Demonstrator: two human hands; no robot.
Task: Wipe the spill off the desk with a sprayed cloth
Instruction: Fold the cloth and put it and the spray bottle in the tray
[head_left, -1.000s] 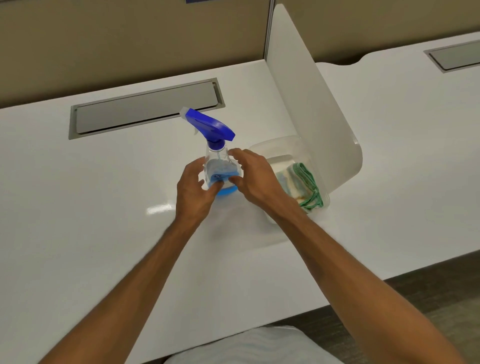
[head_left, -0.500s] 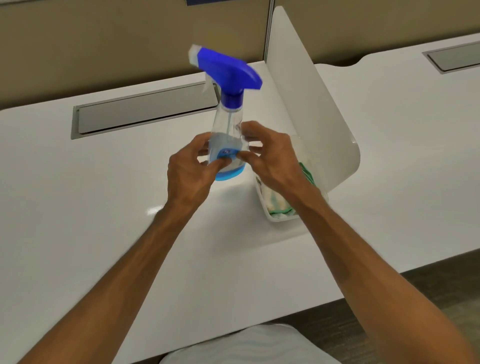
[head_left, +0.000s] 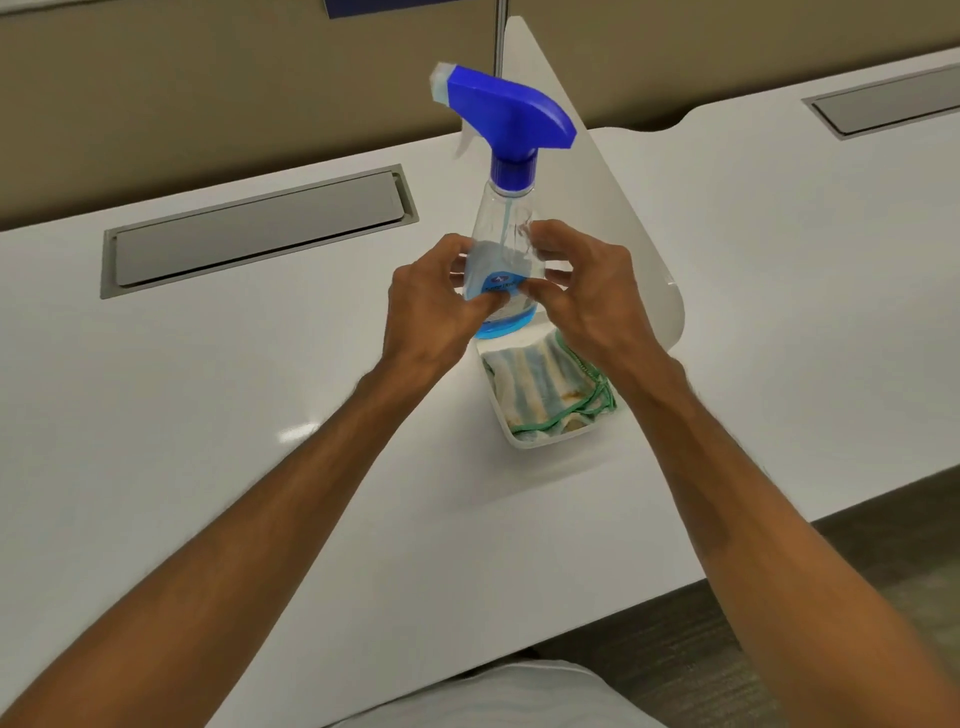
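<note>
Clear plastic spray bottle (head_left: 503, 244), woven cloth (head_left: 545, 387), glossy white desk (head_left: 208, 374)

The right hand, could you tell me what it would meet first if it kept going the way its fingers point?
The right hand already touches the spray bottle; beyond it, probably the left hand.
</note>
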